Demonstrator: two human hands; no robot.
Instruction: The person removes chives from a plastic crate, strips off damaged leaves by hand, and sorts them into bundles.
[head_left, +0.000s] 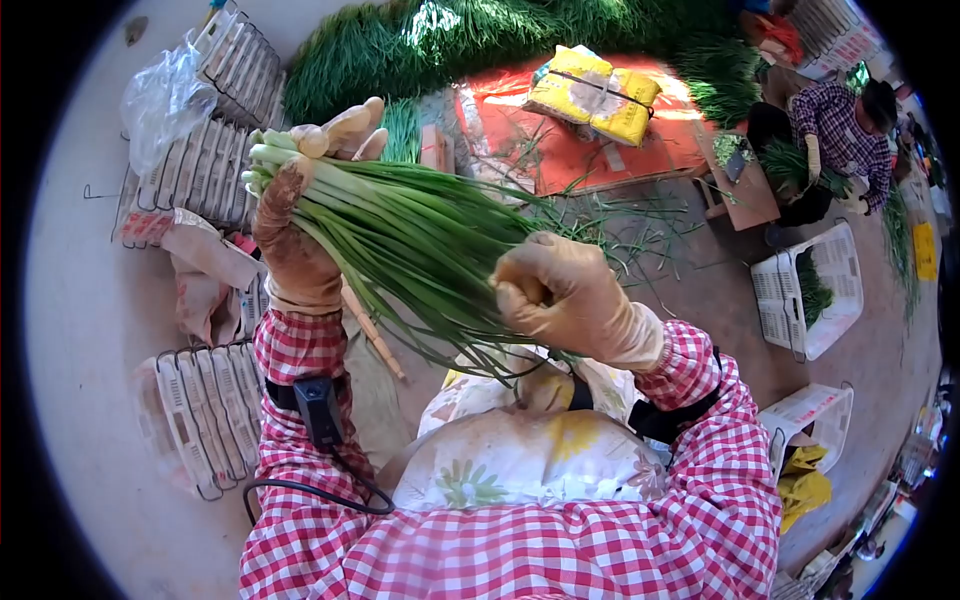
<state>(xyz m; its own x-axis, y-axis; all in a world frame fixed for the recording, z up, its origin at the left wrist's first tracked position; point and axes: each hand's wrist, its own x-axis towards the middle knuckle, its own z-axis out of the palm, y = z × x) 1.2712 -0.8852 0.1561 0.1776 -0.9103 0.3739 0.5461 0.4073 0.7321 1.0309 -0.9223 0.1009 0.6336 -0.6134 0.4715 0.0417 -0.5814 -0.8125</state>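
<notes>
My left hand (291, 222), in a brown-stained glove, is wrapped around the white stem end of a bunch of garlic chives (415, 220). The bunch is held up in front of my chest, stems at the upper left and green leaves fanning to the lower right. My right hand (575, 298), in a tan glove, is closed with curled fingers at the leaf ends. Whether leaves are caught inside those fingers is hidden. Some long leaves droop below the bunch, over my flowered apron (530, 455).
Heaped greens (390, 65) line the back beside a red sheet (500, 130) bearing a strapped yellow package (595, 95). White crates (205, 405) stand at left, another crate (815, 290) at right. A co-worker (850, 140) handles greens by a small wooden table (745, 205).
</notes>
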